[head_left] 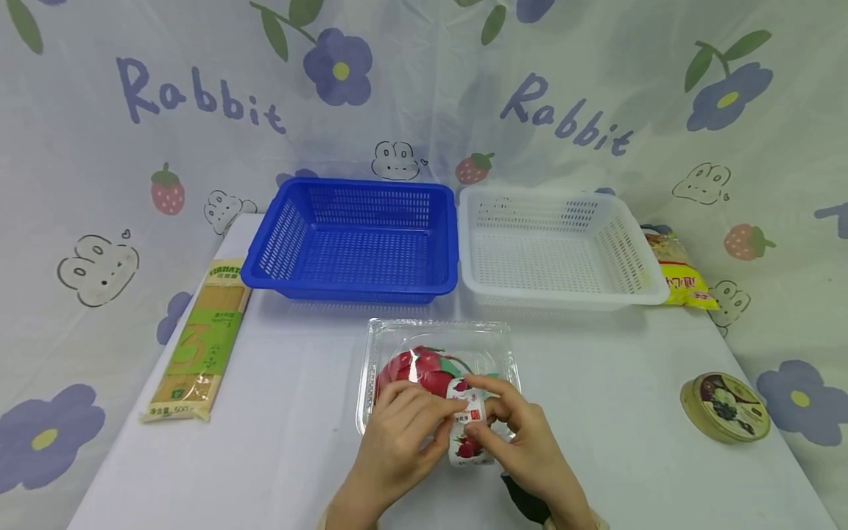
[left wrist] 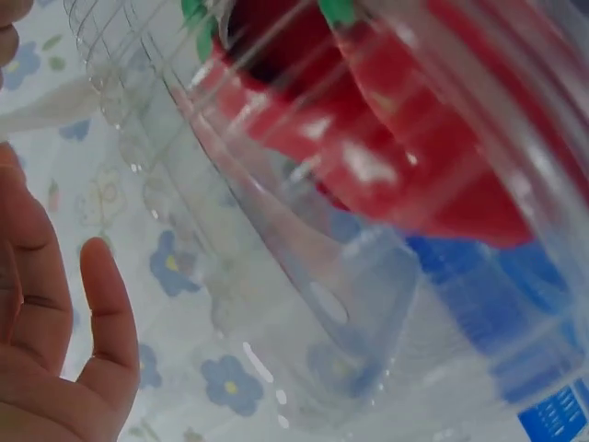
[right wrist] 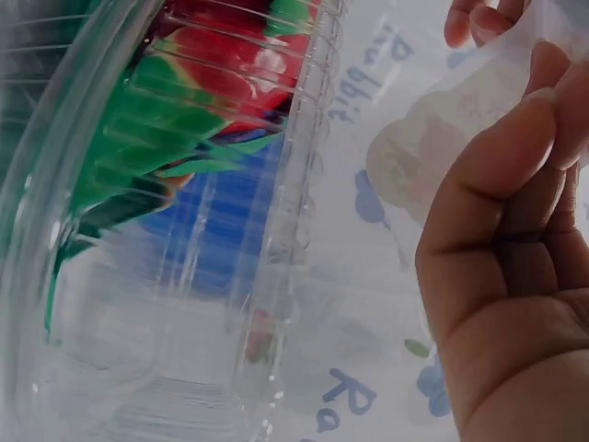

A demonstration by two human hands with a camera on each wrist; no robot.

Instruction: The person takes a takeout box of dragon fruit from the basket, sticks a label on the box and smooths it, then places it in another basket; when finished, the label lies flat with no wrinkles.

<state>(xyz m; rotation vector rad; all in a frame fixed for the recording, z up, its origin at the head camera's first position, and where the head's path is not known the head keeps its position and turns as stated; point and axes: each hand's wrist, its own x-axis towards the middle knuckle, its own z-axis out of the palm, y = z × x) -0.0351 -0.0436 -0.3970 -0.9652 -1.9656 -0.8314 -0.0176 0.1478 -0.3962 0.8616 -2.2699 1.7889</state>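
In the head view, both hands meet over a white label [head_left: 467, 427] printed with red fruit. The right hand [head_left: 523, 430] grips it between thumb and fingers from the right side. From the left, the left hand [head_left: 404, 438] pinches its edge, index fingertip on the print. Behind them lies a clear plastic box [head_left: 486, 335], with a red fruit shape [head_left: 420, 368] and green leaves showing through it. The right wrist view shows the label's pale, see-through back [right wrist: 414, 147] beside the curled fingers. In the left wrist view the box fills most of the frame, blurred.
A blue basket [head_left: 351, 293] and a white basket [head_left: 563, 298] stand side by side at the back. A noodle packet [head_left: 205, 338] lies left, a round gold tin [head_left: 725, 407] right. A yellow snack bag [head_left: 685, 283] sits beside the white basket. Something dark [head_left: 523, 500] shows under the right wrist.
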